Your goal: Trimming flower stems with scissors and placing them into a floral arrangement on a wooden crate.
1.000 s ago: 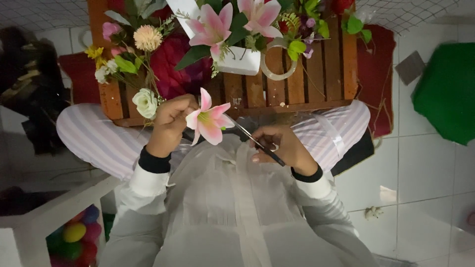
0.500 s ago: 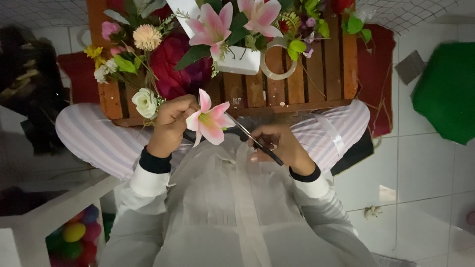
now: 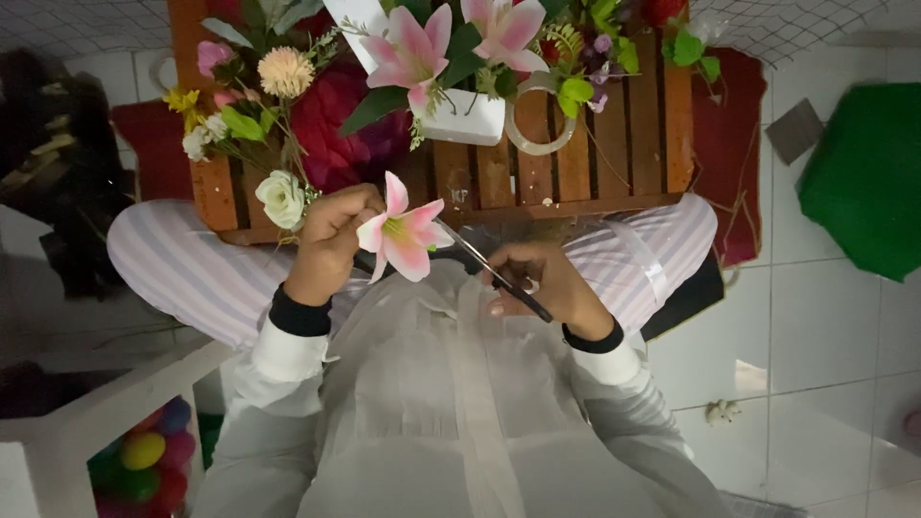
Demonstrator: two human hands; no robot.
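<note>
My left hand (image 3: 331,235) grips the stem of a pink and white artificial lily (image 3: 403,235), holding the bloom over my lap. My right hand (image 3: 542,283) is closed around a dark tool with thin metal blades, scissors or cutters (image 3: 499,273), whose tip points at the base of the lily. Both hands hover just in front of a low wooden slatted table (image 3: 576,163). On that table stands a white foam block (image 3: 460,115) with two more pink lilies (image 3: 413,53) stuck in it.
A bunch of mixed artificial flowers (image 3: 259,115) and a dark red bloom (image 3: 336,125) lie on the table's left. A tape roll (image 3: 540,120) lies by the block. A green cloth (image 3: 863,173) is on the tiled floor at right; coloured balls (image 3: 144,460) at lower left.
</note>
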